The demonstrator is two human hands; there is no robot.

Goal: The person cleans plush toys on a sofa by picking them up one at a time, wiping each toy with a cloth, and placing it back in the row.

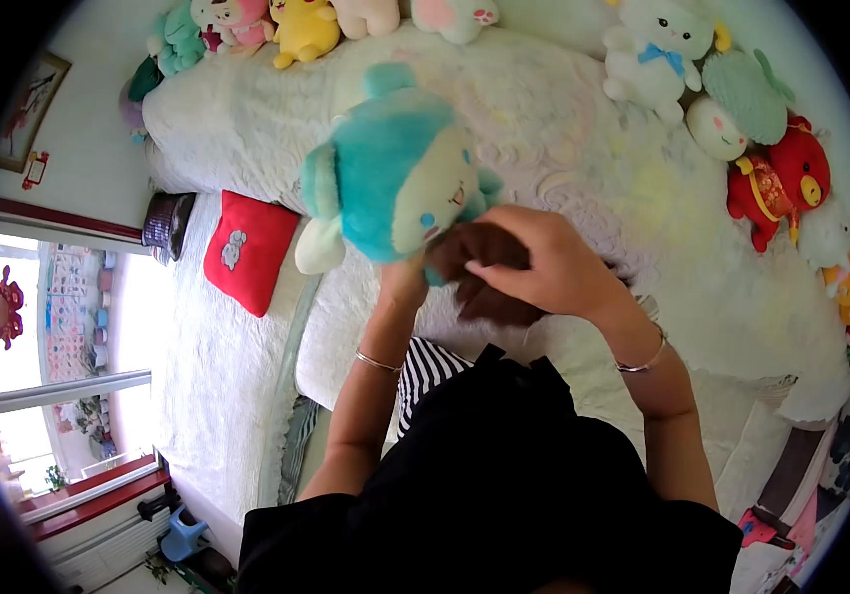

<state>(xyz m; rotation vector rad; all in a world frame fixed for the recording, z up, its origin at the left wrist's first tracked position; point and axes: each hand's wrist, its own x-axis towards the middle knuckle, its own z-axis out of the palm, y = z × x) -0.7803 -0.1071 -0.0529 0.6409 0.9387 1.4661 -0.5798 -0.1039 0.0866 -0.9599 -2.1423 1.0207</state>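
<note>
A turquoise and cream plush toy [385,158] with round ears and blue eyes is held up in front of me, tilted to the right. My left hand [404,279] grips it from below and behind; most of its fingers are hidden by the toy. In my right hand [554,259] is a bunched brown cloth [489,282], pinched between thumb and fingers. The cloth lies against or just in front of the toy's lower face and covers part of it.
Under and around me is a bed with a pale quilted cover [544,129]. A red cushion [250,252] lies at the left. Several plush toys line the far and right edges, including a yellow one [304,30] and a red one [779,183]. A window [24,327] stands at the left.
</note>
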